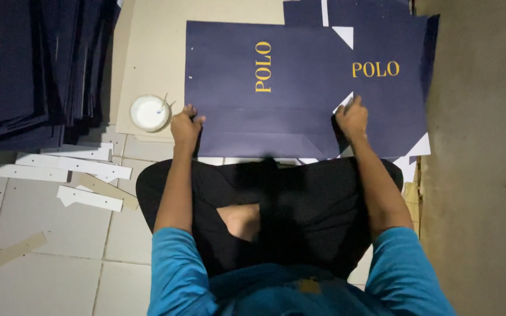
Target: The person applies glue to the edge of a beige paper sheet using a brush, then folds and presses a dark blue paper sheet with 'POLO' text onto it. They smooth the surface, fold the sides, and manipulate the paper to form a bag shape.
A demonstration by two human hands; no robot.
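Two hands work the near edge of a dark blue paper sheet (265,88) that lies flat on a beige board (147,52) on the floor, just beyond the person's crossed legs. The left hand (185,126) grips the sheet's lower left corner, fingers curled onto the edge; the right hand (352,117) presses down at the lower right, fingers bunched near a small white notch, though whether it pinches or only holds flat is hard to tell. A crease line seems to run across the sheet just above the hands. To fold it well, both hands should probably lift the edge evenly and keep it parallel to that crease, so the corners meet square. Left of the left hand stands a small white glue pot (149,112) with a brush, close enough to knock. White card strips (74,165) lie on the tiles nearby. Farther off, more blue sheets (387,64) overlap on the right, and a tall stack (24,64) sits far left.
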